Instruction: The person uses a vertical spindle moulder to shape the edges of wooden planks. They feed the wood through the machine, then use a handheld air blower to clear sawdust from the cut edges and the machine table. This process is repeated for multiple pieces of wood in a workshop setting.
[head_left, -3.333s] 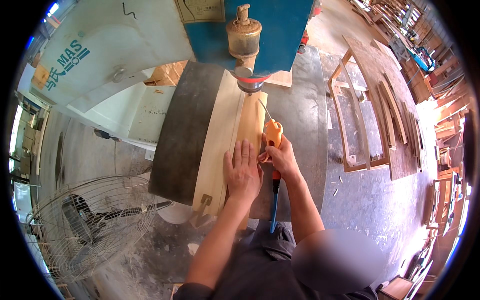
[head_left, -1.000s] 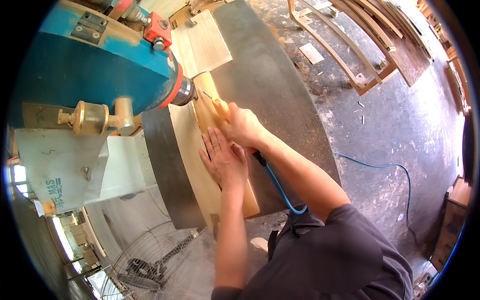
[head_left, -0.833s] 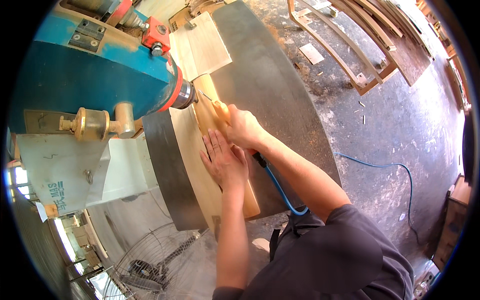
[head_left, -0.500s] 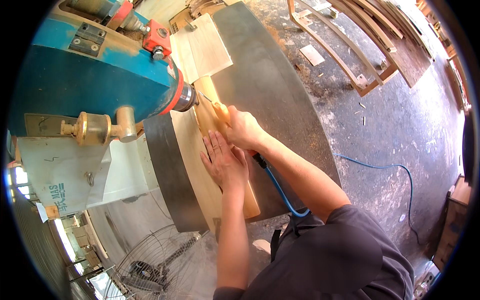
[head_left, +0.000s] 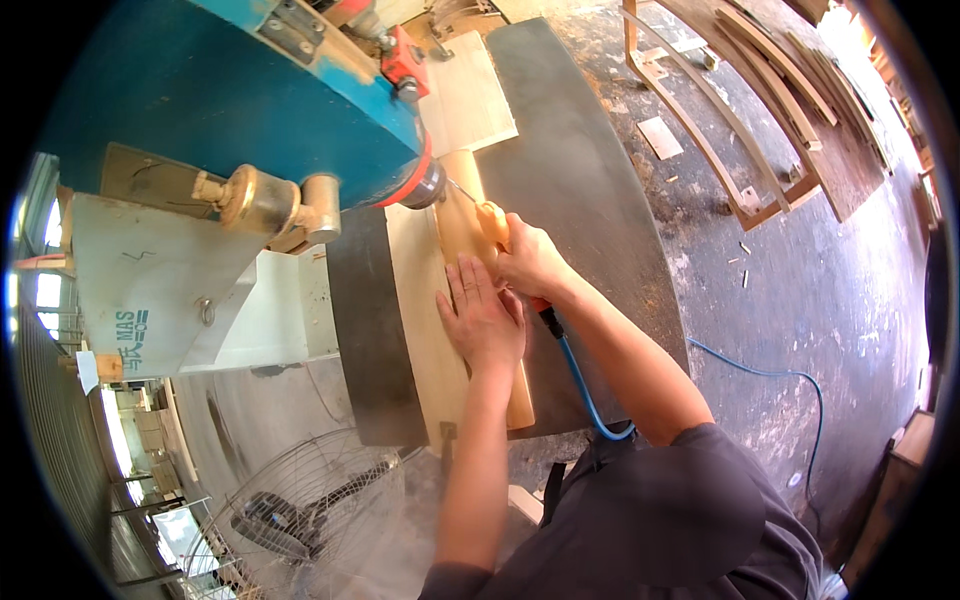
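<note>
My right hand point(head_left: 536, 262) is closed around an air blow gun point(head_left: 491, 222) with a yellow-orange body and a thin metal nozzle. The nozzle points toward the chuck point(head_left: 430, 187) of a blue drilling machine point(head_left: 290, 120), close above a pale, long wooden workpiece point(head_left: 460, 225). Flat on that workpiece, fingers stretched toward the machine, lies my left hand point(head_left: 487, 325). Along the workpiece's left side runs a light wooden board point(head_left: 412, 300). From the gun's red and black end, a blue air hose point(head_left: 580, 390) loops toward my body. The gun's trigger is hidden by my right hand.
Beneath the wood is a dark machine table point(head_left: 575, 170). A wider pale board point(head_left: 470, 95) lies at its far end. A wire-cage fan point(head_left: 300, 510) stands at lower left. Curved wooden frames point(head_left: 720, 130) occupy the far right, and more blue hose point(head_left: 760, 372) crosses the floor.
The whole view has shifted, so machine, wood and hands appear farther right. Both hands keep about the same place on the workpiece, and the blow gun remains in my right hand.
</note>
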